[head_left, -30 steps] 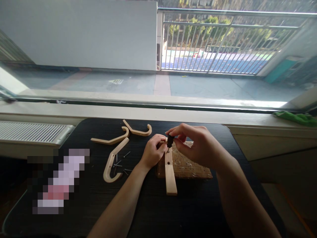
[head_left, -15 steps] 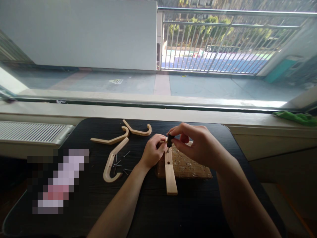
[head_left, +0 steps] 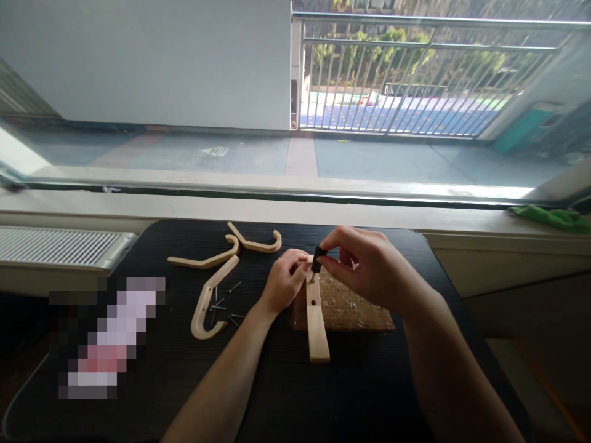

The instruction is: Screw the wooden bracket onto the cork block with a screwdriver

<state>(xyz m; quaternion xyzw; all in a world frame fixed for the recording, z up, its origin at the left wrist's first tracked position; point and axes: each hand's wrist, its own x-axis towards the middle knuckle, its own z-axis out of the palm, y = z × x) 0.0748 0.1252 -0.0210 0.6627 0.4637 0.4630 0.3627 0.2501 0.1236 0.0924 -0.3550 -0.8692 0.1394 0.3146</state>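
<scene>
Leftward of brown rectangular slab (head_left: pixel 357 303): three curved wooden hooks (head_left: pixel 200 307), grey screws (head_left: pixel 218 307). Across it: pale holed wooden bar (head_left: pixel 317 332), left hand (head_left: pixel 284 281) steadying, right hand (head_left: pixel 362 264) pinching black screwdriver (head_left: pixel 317 257).

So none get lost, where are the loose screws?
Head view, left of centre: the loose screws lie on the table between a wooden hook and the left hand.

Head camera: we are looking forward and down.
Pale bent wooden piece (head_left: pixel 318 335): we are viewing it near, from above.
Wide clear-glass window (head_left: pixel 258 92): we are facing it, farther off.
</scene>
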